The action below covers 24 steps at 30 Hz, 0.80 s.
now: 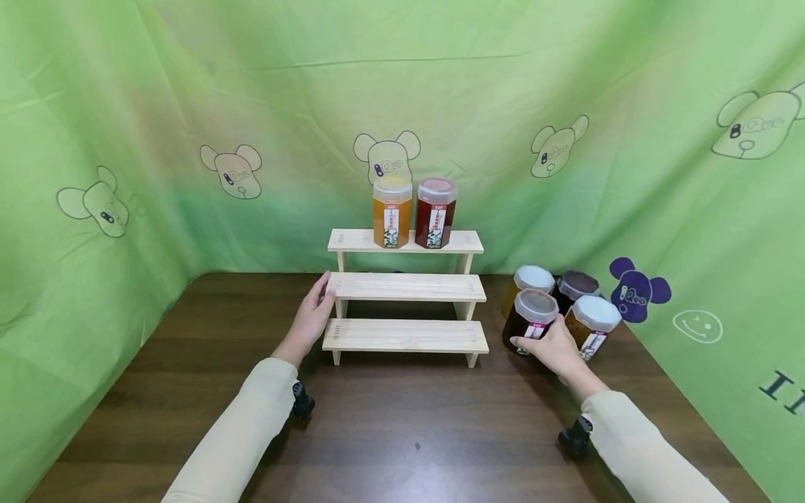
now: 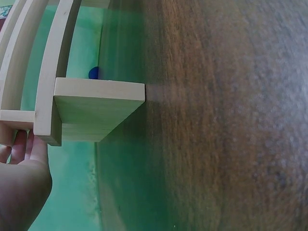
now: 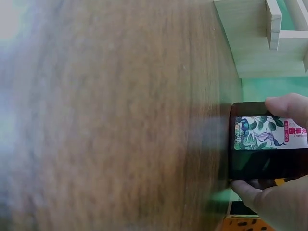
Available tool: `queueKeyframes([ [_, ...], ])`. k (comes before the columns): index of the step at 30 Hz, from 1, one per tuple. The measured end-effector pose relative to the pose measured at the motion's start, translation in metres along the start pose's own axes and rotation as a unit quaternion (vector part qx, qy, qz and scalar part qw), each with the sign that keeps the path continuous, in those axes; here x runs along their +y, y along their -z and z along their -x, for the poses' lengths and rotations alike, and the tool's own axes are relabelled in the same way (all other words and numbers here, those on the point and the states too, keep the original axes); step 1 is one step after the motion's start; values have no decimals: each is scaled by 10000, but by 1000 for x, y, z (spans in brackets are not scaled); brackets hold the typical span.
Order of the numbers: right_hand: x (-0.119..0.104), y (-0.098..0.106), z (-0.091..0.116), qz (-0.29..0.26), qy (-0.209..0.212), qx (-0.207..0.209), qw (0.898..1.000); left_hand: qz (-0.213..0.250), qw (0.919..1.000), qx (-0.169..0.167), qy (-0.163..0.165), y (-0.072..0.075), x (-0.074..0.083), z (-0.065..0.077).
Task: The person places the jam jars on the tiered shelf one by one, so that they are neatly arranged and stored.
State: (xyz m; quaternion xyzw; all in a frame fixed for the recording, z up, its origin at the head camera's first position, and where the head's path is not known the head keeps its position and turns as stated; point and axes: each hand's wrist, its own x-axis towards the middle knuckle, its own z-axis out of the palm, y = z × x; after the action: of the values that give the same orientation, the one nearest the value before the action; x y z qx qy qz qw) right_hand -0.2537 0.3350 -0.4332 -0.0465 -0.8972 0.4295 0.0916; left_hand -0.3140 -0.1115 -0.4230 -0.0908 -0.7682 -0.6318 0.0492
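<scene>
My left hand (image 1: 312,314) holds the left end of the middle step of a three-step wooden display stand (image 1: 405,335). In the left wrist view its fingers (image 2: 39,150) lie against the step's end, partly hidden behind the wood. Over on the right, my right hand (image 1: 556,346) grips a dark jar (image 1: 518,325) with a clear lid, thumb on one side and fingers on the other. The right wrist view shows the dark jar's printed label (image 3: 262,132) between thumb and fingers. An amber jar (image 1: 392,216) and a red jar (image 1: 435,216) stand side by side on the top step.
Close around the gripped jar are a white-lidded yellow jar (image 1: 533,278), a dark-lidded jar (image 1: 577,284) and a white-lidded brown jar (image 1: 594,318). A green printed cloth (image 1: 302,105) hangs behind and beside the brown wooden table (image 1: 402,433).
</scene>
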Motion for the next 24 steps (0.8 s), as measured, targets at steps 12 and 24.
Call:
queueKeyframes([
  [12, -7, 1, 0, 234, 75, 203, 9995, 17, 10000, 5, -14, 0, 2, 0],
  [24, -25, 16, -2, 613, 758, 591, 9935, 112, 9999, 22, 60, 0, 2, 0],
])
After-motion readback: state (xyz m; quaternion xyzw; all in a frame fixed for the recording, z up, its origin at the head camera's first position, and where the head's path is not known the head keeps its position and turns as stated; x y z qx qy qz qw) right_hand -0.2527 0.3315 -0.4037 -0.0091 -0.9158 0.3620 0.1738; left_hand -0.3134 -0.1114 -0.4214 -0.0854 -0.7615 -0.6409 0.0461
